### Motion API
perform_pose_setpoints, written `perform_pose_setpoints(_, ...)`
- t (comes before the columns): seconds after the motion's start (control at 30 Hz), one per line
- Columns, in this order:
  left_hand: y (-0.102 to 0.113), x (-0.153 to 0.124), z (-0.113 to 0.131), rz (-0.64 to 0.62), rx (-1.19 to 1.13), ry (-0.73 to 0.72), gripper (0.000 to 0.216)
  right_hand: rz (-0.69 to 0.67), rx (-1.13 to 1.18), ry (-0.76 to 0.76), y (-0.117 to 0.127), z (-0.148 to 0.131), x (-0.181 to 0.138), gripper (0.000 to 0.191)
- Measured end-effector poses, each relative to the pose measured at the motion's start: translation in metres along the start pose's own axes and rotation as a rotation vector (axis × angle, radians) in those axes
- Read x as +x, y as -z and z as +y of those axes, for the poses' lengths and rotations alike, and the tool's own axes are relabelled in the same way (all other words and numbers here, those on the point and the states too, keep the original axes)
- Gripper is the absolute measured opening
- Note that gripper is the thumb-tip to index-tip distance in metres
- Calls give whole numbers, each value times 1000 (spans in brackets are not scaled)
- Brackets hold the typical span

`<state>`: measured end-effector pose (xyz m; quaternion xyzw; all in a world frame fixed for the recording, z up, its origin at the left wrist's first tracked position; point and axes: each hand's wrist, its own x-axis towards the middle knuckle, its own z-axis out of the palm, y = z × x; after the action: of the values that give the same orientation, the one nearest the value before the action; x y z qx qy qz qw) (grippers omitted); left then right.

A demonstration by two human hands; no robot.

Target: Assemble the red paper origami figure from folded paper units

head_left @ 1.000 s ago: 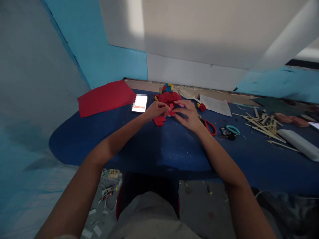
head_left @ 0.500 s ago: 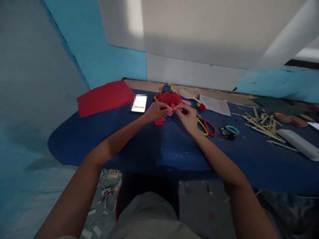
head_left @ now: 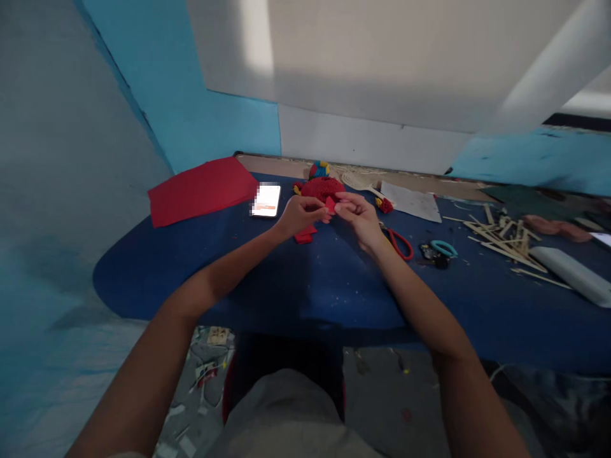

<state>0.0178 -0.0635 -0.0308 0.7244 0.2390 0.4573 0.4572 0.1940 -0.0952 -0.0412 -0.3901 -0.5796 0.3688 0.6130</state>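
Between the fingertips of both hands is a small piece of red paper [head_left: 330, 204]. My left hand [head_left: 299, 217] pinches it from the left, closed on its edge. From the right, my right hand [head_left: 359, 218] grips it between thumb and fingers. Just behind the hands sits a rounded red crinkled bundle [head_left: 321, 187], its front partly covered by them. A little stack of red strips [head_left: 304, 236] lies on the table below my left hand. Scissors with a red handle [head_left: 401, 245] rest by my right wrist, which hides part of them.
A large red sheet [head_left: 203, 191] and a lit phone [head_left: 266, 200] lie to the left. On the right are teal-handled pliers [head_left: 443, 248], scattered wooden sticks [head_left: 508, 238] and a white roll [head_left: 570, 275]. A white paper [head_left: 411, 201] lies farther back on the blue table [head_left: 267, 286].
My right hand has turned and shifted slightly, now covering the scissors' yellow handle and the pink piece behind it. My left hand stays nearly in place, still pinching the red paper.
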Motion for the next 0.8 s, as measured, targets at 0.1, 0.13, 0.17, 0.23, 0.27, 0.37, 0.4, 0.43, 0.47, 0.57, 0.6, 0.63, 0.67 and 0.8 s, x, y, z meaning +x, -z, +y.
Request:
perform_pose_setpoints(0.1,4,2,1,-53,93,6,16,-81,-78,2,7,-3,2,39)
perform_pose_setpoints(0.13,5,2,1,-76,132,6,16,-110,-136,36,10,-3,2,36)
perform_pose_setpoints(0.17,6,3,1,-98,154,9,16,-131,-200,81,11,-3,3,32)
perform_pose_setpoints(0.23,7,4,2,-131,123,32,19,-126,-332,206,13,-2,2,23)
perform_pose_setpoints(0.27,7,4,3,-142,80,58,23,-103,-395,291,14,-2,1,20)
perform_pose_setpoints(0.37,8,4,9,-178,-65,185,37,-41,-547,596,15,-7,-2,12)
perform_pose_setpoints(0.4,9,4,11,-206,-99,226,39,-40,-584,695,15,-9,-3,11)
perform_pose_setpoints(0.43,11,3,13,-237,-127,262,39,-43,-615,774,16,-11,-4,11)
perform_pose_setpoints(0.47,13,3,15,-265,-156,290,36,-49,-641,828,17,-13,-4,12)
perform_pose_setpoints(0.57,17,3,16,-296,-235,337,27,-86,-722,865,20,-17,-4,15)
perform_pose_setpoints(0.6,18,4,15,-289,-245,345,25,-104,-740,849,21,-17,-3,16)
perform_pose_setpoints(0.63,18,4,15,-279,-244,348,22,-124,-740,825,21,-17,-3,15)
perform_pose_setpoints(0.67,18,4,14,-266,-229,345,19,-142,-718,786,21,-16,-2,14)
perform_pose_setpoints(0.8,15,4,11,-191,-110,288,10,-70,-424,411,15,-10,-1,24)
